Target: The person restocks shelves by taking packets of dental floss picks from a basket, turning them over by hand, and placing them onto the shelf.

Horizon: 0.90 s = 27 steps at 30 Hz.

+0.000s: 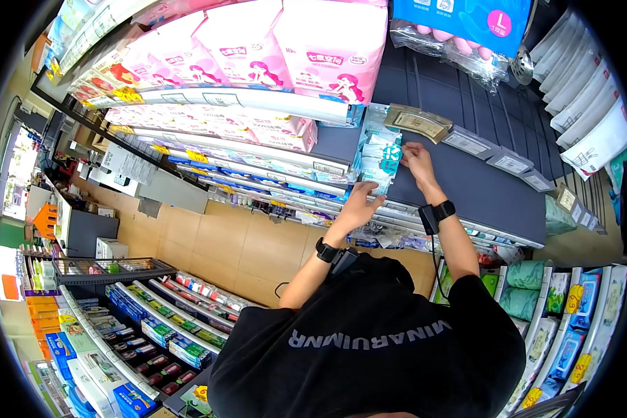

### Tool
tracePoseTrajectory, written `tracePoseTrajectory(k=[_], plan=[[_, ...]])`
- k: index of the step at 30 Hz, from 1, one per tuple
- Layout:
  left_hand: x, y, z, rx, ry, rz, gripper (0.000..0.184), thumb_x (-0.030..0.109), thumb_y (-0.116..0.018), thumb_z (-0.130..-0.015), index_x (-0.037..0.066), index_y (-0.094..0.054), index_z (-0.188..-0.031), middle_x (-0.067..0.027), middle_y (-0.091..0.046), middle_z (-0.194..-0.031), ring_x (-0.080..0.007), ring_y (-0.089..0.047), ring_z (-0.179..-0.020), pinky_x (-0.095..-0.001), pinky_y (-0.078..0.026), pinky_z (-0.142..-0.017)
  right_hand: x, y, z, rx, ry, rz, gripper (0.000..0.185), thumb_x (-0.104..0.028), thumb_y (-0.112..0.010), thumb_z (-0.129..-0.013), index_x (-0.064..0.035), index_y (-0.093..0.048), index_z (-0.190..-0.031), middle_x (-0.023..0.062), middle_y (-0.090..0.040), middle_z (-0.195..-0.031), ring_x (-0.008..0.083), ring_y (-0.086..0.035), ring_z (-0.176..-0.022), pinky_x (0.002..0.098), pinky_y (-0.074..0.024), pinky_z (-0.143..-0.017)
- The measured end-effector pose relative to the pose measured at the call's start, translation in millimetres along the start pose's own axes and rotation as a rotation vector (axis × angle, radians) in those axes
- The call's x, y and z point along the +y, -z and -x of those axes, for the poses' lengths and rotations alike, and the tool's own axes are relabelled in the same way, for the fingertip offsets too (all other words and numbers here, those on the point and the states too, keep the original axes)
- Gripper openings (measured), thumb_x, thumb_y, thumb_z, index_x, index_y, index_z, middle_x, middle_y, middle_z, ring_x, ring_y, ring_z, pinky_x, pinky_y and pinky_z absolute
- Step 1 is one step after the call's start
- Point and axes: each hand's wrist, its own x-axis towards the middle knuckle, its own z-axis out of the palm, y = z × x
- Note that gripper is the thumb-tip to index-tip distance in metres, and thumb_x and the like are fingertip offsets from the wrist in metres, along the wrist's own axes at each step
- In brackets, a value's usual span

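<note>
A stack of teal-and-white packets (381, 155) lies on the dark shelf in front of me, beside the pink packs. My left hand (359, 207) is at the near end of the stack, thumb and fingers apart, with the fingertips close to or touching the lowest packet. On the stack's right side, my right hand (418, 164) has its fingers curled against the edge of a teal packet. Its fingertips are partly hidden. Both wrists carry black straps with small devices.
Large pink packs (327, 52) fill the upper shelf to the left. A blue bag (460, 21) hangs above, with white pouches (592, 104) on hooks at right. Price-tag holders (418, 123) line the dark shelf (481, 182). Stocked shelves (153, 327) stand behind, across the tan floor (216, 244).
</note>
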Motion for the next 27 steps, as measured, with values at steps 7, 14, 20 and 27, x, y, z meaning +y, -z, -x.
tracePoseTrajectory(k=[7,14,20,27], plan=[[-2.8,-2.5,1.8,0.061,-0.036,-0.019,0.045,0.029,-0.068,-0.095,0.0,-0.06,-0.128,-0.0189,-0.054,-0.129,-0.03,-0.061,-0.112,-0.0359,-0.055,-0.089,1.7,-14.7,24.5,0.014,0.061,0.068,0.068,-0.033,-0.054,-0.102,0.0116,-0.032,-0.148,0.0289,-0.05,-0.142,0.0323,-0.05,-0.134,0.0364,-0.0374,-0.111],[3.0,-3.6,2.8,0.073,-0.035,-0.018,0.042,0.028,-0.068,-0.095,0.0,-0.062,-0.126,-0.0171,-0.056,-0.128,-0.0295,-0.061,-0.112,-0.0353,-0.054,-0.087,-38.2,-32.8,45.5,-0.112,-0.008,0.21,0.09,-0.058,-0.039,-0.101,0.0078,-0.01,-0.156,0.0279,-0.019,-0.161,0.0343,-0.023,-0.15,0.0357,-0.0221,-0.12],[-2.8,-9.2,1.9,0.108,-0.068,-0.051,0.04,0.028,-0.068,-0.094,0.001,-0.062,-0.125,-0.0163,-0.057,-0.126,-0.0292,-0.06,-0.114,-0.0353,-0.053,-0.089,-22.3,-33.3,35.6,-0.062,0.011,0.189,0.089,-0.059,-0.038,-0.101,0.0064,-0.011,-0.156,0.026,-0.018,-0.162,0.0335,-0.018,-0.152,0.0356,-0.0192,-0.121],[-0.7,-10.3,2.6,0.115,-0.069,-0.038,0.037,0.025,-0.069,-0.093,0.001,-0.064,-0.121,-0.0162,-0.057,-0.125,-0.0287,-0.059,-0.114,-0.0355,-0.052,-0.088,-26.7,-35.6,38.1,-0.058,0.009,0.027,0.082,-0.054,-0.039,-0.103,0.0039,-0.017,-0.157,0.0236,-0.024,-0.161,0.0328,-0.024,-0.15,0.0375,-0.0221,-0.119]])
